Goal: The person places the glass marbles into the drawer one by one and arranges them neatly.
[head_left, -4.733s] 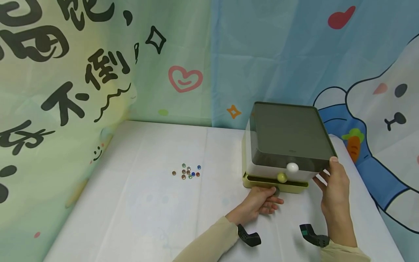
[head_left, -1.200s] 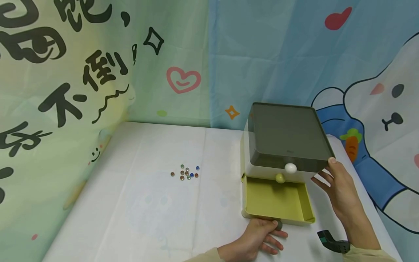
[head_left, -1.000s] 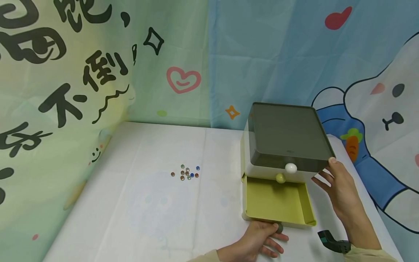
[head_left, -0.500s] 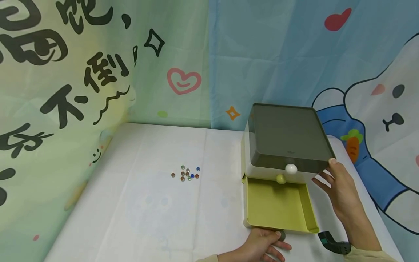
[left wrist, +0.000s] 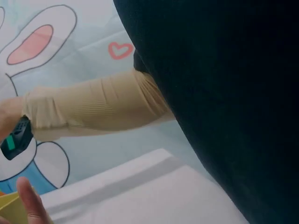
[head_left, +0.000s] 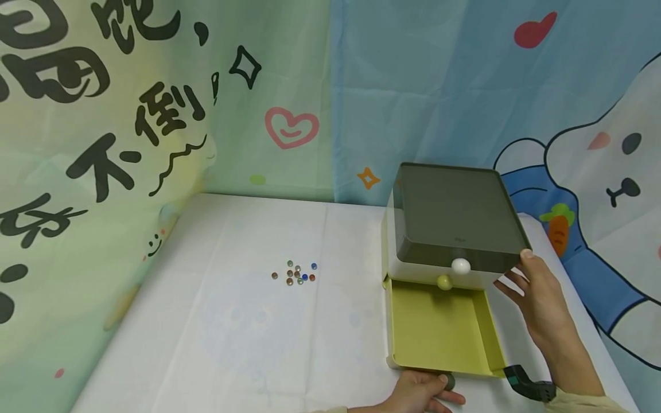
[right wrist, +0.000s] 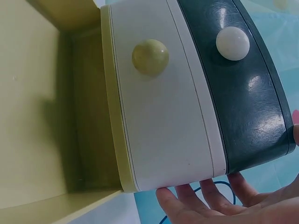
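Note:
A small desktop drawer box (head_left: 459, 209) with a dark grey-green top stands at the right of the table. Its yellow-green bottom drawer (head_left: 439, 330) is pulled far out and its bare floor shows. My left hand (head_left: 413, 394) pinches the dark round knob (head_left: 450, 381) on that drawer's front between thumb and finger, the other fingers extended. In the left wrist view a finger (left wrist: 32, 200) shows beside the drawer's edge. My right hand (head_left: 544, 301) rests against the box's right side, thumb at the upper front corner, fingers (right wrist: 212, 196) spread along the side wall.
A loose cluster of small coloured glass marbles (head_left: 296, 274) lies on the white-covered table (head_left: 232, 344), left of the box. A white knob (head_left: 461, 266) and a yellow-green knob (head_left: 444, 281) mark the two closed upper drawers. Printed cloth (head_left: 413, 86) hangs behind the table.
The bottom drawer has slid out from nearly closed toward the person, my left hand moving with its knob. My right hand has stayed at the box's right side; the marbles lie as before.

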A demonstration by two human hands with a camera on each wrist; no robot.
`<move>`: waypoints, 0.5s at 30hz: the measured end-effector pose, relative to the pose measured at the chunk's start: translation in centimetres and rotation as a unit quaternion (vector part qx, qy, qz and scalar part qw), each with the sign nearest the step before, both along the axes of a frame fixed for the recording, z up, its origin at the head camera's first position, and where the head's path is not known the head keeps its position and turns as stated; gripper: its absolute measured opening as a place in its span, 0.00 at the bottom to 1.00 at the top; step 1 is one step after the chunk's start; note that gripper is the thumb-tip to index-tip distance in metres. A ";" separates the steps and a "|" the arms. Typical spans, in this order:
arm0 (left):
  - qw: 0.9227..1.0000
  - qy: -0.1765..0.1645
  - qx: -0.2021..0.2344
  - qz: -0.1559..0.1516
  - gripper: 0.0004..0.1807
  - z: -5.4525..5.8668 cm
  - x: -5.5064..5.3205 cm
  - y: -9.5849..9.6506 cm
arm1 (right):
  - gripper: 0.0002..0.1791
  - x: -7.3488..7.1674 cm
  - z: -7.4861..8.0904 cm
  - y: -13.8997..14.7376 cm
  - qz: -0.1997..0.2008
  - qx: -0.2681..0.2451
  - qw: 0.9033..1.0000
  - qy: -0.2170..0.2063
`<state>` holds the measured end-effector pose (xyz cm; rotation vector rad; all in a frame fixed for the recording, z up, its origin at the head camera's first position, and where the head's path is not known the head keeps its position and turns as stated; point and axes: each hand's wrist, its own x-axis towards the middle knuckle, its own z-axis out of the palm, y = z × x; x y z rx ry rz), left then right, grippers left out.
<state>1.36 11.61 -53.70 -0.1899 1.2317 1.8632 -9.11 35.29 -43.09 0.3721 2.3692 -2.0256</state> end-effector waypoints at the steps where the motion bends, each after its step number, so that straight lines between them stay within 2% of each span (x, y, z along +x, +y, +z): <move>1: 1.000 0.000 0.002 0.002 0.13 0.0 0.1 0.0 | 0.32 0.0 0.0 0.0 0.000 -0.002 1.000 0.001; 15: 0.999 0.031 -0.009 -0.015 0.16 -0.3 0.1 -0.6 | 0.32 -0.3 0.1 0.0 0.009 -0.004 1.000 -0.012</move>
